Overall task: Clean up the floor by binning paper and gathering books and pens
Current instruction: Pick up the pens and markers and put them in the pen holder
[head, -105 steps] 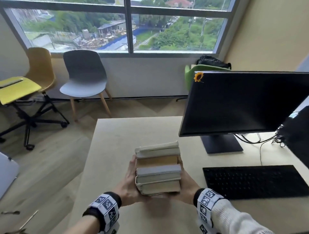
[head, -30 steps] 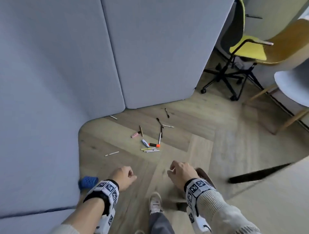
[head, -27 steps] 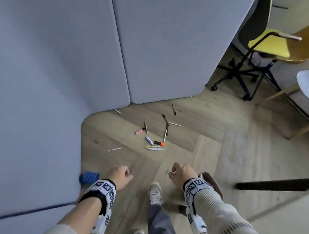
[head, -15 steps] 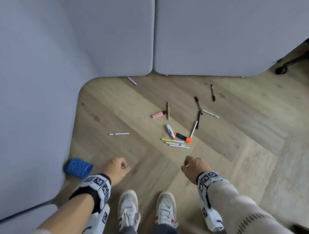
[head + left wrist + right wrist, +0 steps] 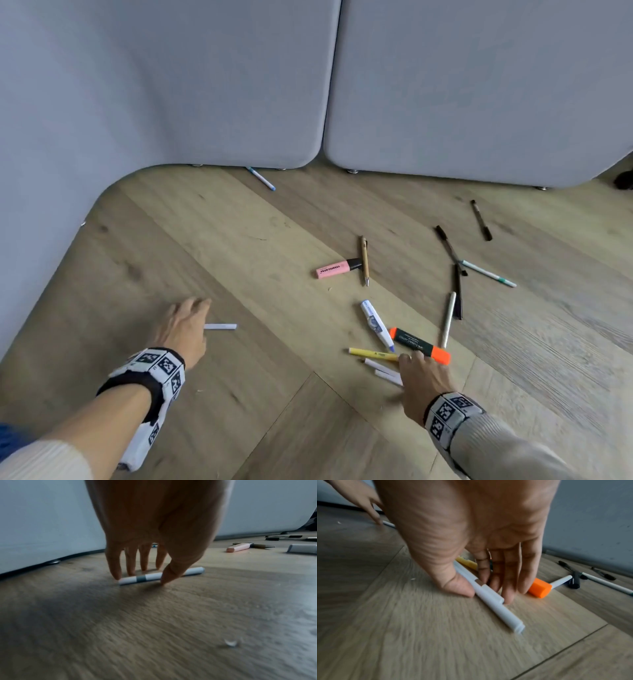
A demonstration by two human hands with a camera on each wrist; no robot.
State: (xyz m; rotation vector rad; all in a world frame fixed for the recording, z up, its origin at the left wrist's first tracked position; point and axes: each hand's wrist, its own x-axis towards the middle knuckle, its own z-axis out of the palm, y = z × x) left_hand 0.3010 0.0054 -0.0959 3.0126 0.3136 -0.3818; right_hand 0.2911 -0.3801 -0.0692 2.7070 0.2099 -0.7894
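Note:
Several pens and markers lie scattered on the wooden floor (image 5: 239,394). My left hand (image 5: 202,318) reaches down to a lone white pen (image 5: 221,327). In the left wrist view my left hand (image 5: 150,574) has its thumb in front of this white pen (image 5: 192,572) and its fingers (image 5: 130,566) behind it, pinching it on the floor. My right hand (image 5: 411,363) is down on two white pens (image 5: 382,370) beside a yellow pen (image 5: 373,354) and an orange-capped highlighter (image 5: 419,345). In the right wrist view, thumb and fingers of my right hand (image 5: 488,595) pinch the two white pens (image 5: 501,612), which lie flat.
Grey padded partitions (image 5: 171,85) (image 5: 479,85) wall off the left and far sides. A pink highlighter (image 5: 337,269), a brown pen (image 5: 364,260), a correction pen (image 5: 375,323), black pens (image 5: 457,294) and a white-teal pen (image 5: 488,273) lie beyond my right hand. Another pen (image 5: 261,178) lies at the partition foot.
I have left the desk and the books, come to the pens and bent low. Both hands, loosely curled half a second ago, have gone down to the floor onto the pens.

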